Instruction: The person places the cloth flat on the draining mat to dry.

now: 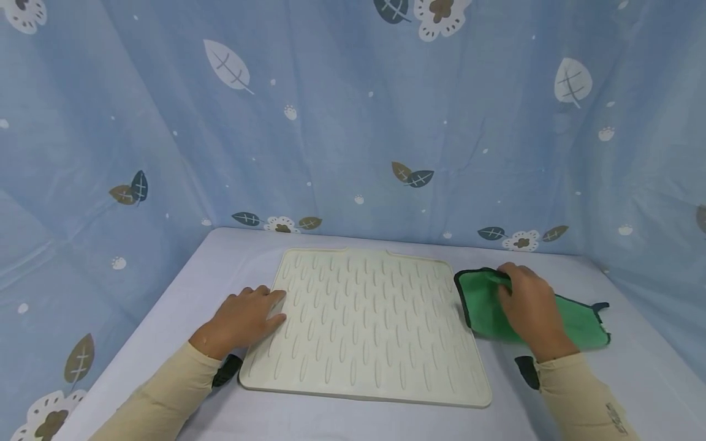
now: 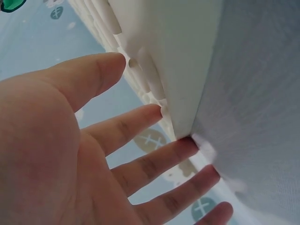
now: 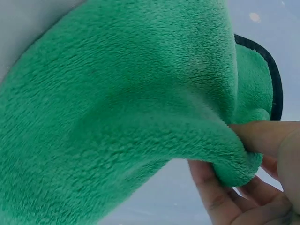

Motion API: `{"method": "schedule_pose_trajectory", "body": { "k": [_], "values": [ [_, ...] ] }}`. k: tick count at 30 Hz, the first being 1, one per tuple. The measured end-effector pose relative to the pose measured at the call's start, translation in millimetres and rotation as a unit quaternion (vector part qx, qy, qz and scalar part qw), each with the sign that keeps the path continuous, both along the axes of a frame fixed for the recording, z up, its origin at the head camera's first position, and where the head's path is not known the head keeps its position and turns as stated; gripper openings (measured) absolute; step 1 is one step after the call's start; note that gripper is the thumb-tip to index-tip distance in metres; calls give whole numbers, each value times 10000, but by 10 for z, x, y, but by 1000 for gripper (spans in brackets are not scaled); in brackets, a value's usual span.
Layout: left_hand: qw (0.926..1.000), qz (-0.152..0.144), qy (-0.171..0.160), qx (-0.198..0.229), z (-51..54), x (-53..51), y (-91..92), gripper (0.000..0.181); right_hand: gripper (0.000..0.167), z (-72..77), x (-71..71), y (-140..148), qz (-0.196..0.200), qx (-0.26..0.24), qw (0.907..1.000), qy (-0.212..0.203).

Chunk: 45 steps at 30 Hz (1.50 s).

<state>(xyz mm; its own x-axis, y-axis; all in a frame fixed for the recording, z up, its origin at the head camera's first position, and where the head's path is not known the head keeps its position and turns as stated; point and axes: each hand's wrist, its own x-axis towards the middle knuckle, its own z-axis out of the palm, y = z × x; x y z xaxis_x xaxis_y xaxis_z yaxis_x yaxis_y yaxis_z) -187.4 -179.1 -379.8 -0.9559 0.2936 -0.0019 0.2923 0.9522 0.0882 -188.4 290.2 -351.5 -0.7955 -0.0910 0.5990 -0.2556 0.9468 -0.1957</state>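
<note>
A cream mat [image 1: 364, 324] with rows of raised ridges lies on the white table. My left hand [image 1: 242, 321] rests at its left edge, thumb and forefinger over the rim; in the left wrist view the fingers of the left hand [image 2: 108, 154] are spread and fairly straight along the mat's side [image 2: 187, 61]. To the right of the mat, my right hand [image 1: 532, 309] pinches a green cloth [image 1: 579, 324] with dark edging. The right wrist view shows the cloth [image 3: 140, 103] bunched between thumb and fingers of the right hand [image 3: 253, 173].
White cloth covers the table [image 1: 287, 422]. A blue curtain [image 1: 342, 122] printed with leaves and flowers hangs behind the table and at both sides.
</note>
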Motion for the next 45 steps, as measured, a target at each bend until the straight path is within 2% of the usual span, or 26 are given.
{"method": "schedule_pose_trajectory", "body": {
  "k": [11, 15, 22, 45],
  "values": [
    [9999, 5, 38, 135, -10, -28, -12, 49, 29, 171, 98, -226, 186, -410, 9985, 325],
    [9999, -7, 86, 133, -10, -29, -22, 49, 32, 239, 122, -323, 367, -429, 9967, 587],
    [9998, 3, 161, 121, -17, -24, -24, 49, 32, 331, 109, -411, 573, -367, 9948, 763],
    [9997, -51, 230, 90, -26, -41, -25, 49, 27, 460, 68, -667, 789, -456, 9905, 1034]
  ]
}}
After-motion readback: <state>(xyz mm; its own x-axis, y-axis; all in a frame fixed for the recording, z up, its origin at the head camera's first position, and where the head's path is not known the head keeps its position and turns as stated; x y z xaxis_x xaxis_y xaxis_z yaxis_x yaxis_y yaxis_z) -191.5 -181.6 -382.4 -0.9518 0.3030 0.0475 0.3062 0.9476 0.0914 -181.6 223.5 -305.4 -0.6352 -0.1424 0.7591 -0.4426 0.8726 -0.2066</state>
